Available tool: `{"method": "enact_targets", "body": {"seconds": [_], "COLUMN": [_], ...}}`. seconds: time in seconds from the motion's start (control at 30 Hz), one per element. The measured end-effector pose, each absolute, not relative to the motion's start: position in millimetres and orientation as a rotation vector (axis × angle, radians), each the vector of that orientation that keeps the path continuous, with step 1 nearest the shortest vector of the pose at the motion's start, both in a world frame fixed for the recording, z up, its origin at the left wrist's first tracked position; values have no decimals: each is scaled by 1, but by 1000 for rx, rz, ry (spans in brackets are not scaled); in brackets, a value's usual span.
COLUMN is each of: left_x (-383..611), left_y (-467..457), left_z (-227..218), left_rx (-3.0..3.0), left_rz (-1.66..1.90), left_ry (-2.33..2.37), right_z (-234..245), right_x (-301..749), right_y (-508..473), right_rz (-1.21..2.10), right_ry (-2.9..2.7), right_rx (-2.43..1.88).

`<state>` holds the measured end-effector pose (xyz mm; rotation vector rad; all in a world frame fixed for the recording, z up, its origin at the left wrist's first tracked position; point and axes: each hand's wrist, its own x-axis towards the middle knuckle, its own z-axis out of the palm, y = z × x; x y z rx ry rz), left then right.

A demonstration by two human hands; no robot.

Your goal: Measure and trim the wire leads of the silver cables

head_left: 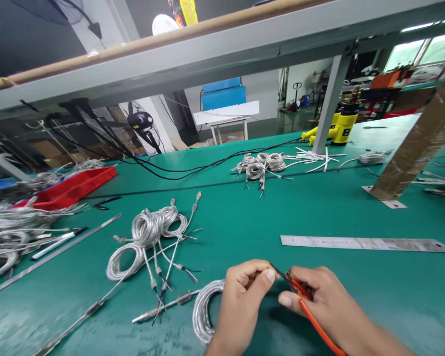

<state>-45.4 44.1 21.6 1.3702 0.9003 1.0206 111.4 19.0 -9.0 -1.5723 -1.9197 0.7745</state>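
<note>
1. Two hands in play, near edge of the green table top (229, 212): left hand (244, 299) and right hand (328, 299), just beside each other.
2. Right fingers curled round the orange-handled pliers (318, 326); grip closed, one handle angling down out of frame. Jaw gap too small to call.
3. Left thumb and forefinger pressed together, no gap seen (what they pinch is hidden, can't tell).
4. Key relation: pliers' long axis slants from lower right up to the left, nose ending right at the left fingertips. Left hand is the nearer one to that nose; touching or just apart, can't tell.
5. Clear coiled cable (200, 316) lies left of the left hand, partly behind it; its tail runs left. Link to the pinch not visible.
6. Steel ruler (363, 243) lies crosswise beyond the right hand; cable bundle (148, 230) farther left.
</note>
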Motion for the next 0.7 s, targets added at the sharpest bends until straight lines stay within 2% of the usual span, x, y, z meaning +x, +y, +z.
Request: {"method": "enact_targets", "body": {"seconds": [0.7], "left_x": [-44], "left_y": [46], "left_z": [21], "left_rx": [1392], "left_rz": [1009], "left_ry": [934], "right_z": [-16], "right_x": [106], "right_y": [17], "right_rz": [806], "right_ry": [-1904], "right_rx": [-1610]}}
